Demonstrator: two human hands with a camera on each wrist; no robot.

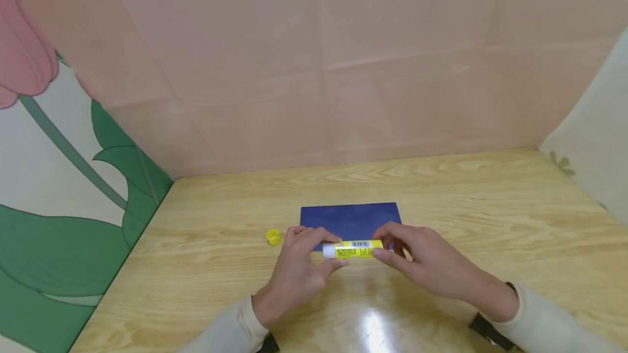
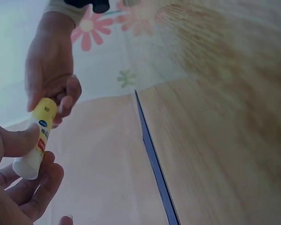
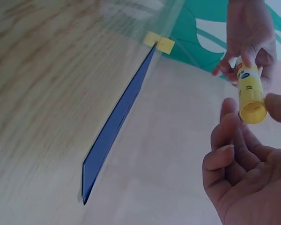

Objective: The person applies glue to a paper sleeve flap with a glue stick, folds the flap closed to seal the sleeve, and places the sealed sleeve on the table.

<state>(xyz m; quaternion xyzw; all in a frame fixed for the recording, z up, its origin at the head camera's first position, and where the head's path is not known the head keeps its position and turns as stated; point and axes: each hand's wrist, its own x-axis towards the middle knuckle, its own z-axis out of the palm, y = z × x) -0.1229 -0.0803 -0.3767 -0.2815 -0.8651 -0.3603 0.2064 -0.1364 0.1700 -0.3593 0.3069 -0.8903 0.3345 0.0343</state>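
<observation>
A glue stick (image 1: 358, 249) with a yellow printed label and a white end lies level between both hands, above the table. My left hand (image 1: 304, 266) pinches the white end between thumb and fingers. At the yellow end, my right hand (image 1: 422, 257) holds the tube with thumb and index finger. That end shows an open round rim in the right wrist view, where the glue stick (image 3: 249, 91) points toward the camera. Just behind the hands lies a flat dark blue rectangular sheet (image 1: 350, 219), its near edge partly covered by them. A yellow cap (image 1: 273, 237) sits left of it.
The wood-grain table (image 1: 490, 206) ends at a pinkish backdrop (image 1: 314, 70). A panel with green leaves and a pink flower (image 1: 59, 233) borders the left side, a pale cloth (image 1: 593, 124) the right. Light glares off the near tabletop.
</observation>
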